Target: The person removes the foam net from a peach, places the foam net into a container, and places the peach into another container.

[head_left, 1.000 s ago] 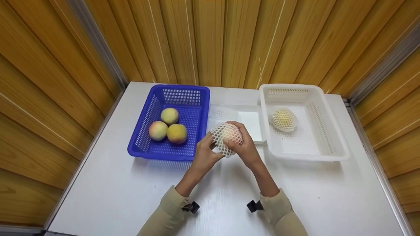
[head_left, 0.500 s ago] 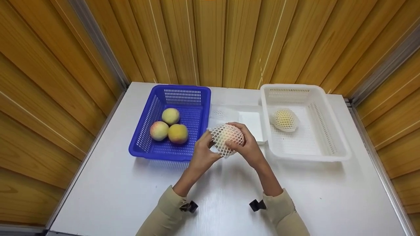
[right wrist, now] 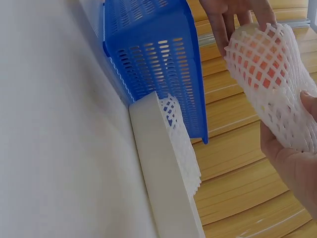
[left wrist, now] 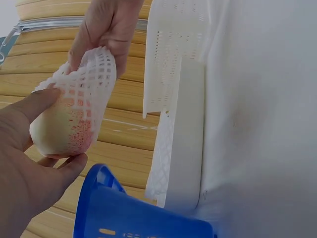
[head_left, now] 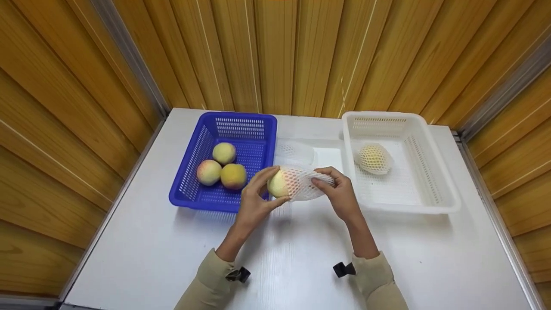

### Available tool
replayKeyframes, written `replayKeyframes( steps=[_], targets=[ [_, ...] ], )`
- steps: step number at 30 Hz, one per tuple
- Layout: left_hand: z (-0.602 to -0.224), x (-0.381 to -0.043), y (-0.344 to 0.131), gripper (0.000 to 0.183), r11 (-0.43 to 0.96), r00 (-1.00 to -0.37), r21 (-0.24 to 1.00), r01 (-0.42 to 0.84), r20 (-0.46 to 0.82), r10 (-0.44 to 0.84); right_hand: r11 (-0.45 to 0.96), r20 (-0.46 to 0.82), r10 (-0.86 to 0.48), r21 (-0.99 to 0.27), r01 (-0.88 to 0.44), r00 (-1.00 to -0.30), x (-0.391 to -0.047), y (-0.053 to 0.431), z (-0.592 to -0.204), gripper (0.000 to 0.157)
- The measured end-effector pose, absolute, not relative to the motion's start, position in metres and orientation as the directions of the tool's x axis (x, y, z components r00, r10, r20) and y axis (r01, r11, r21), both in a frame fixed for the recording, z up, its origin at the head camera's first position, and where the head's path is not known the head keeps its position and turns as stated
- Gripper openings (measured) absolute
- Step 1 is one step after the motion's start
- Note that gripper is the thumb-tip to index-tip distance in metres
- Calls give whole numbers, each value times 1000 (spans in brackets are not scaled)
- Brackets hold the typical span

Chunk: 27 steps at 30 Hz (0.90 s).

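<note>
Over the white table, my left hand (head_left: 254, 204) grips a yellow and pink peach (head_left: 277, 185) by its bare left end, thumb and fingers on either side. A white foam net sleeve (head_left: 304, 184) covers the peach's right part and extends beyond it. The sleeve's loose right end is pinched by my right hand (head_left: 343, 196). In the left wrist view, the peach's pale, bare end (left wrist: 52, 129) sticks out of the net. Seen from the right wrist, reddish skin shows through the stretched mesh (right wrist: 265, 62).
To the left, a blue basket (head_left: 183, 203) holds 3 bare peaches (head_left: 233, 176). The white basket (head_left: 445, 189) on the right holds one netted fruit (head_left: 374, 159). Between them lies a shallow white box (head_left: 329, 159) with foam nets (head_left: 294, 151) in its left part.
My left hand has shifted from the net's edge to the peach's bare end. My right hand has left the peach, moved right and now pinches the net's other end.
</note>
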<state>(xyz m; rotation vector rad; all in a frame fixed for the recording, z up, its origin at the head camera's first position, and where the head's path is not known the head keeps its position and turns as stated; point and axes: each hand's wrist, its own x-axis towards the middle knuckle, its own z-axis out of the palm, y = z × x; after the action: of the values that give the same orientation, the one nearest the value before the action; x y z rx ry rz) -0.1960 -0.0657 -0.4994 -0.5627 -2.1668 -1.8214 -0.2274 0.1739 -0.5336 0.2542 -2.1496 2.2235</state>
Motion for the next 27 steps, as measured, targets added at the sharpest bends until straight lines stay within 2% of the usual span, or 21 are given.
replayKeyframes(
  steps=[7,15,22,27],
  targets=[
    [-521,-212,-86,72,185,-901,882,433,431,53,-23,54,23,-998,-54,-998,-230,190,-528,38],
    [-516,-228,-111,71,207,-894,873,441,449,9,-88,36,76,-995,-43,-996,-238,195,-521,27],
    [-509,-247,-125,72,282,-884,848,449,467,5,100,22,161,-995,-6,-987,-250,185,-526,29],
    [-502,-256,-133,73,306,-901,856,418,433,18,241,69,202,-970,-18,-977,-253,179,-527,28]
  ],
)
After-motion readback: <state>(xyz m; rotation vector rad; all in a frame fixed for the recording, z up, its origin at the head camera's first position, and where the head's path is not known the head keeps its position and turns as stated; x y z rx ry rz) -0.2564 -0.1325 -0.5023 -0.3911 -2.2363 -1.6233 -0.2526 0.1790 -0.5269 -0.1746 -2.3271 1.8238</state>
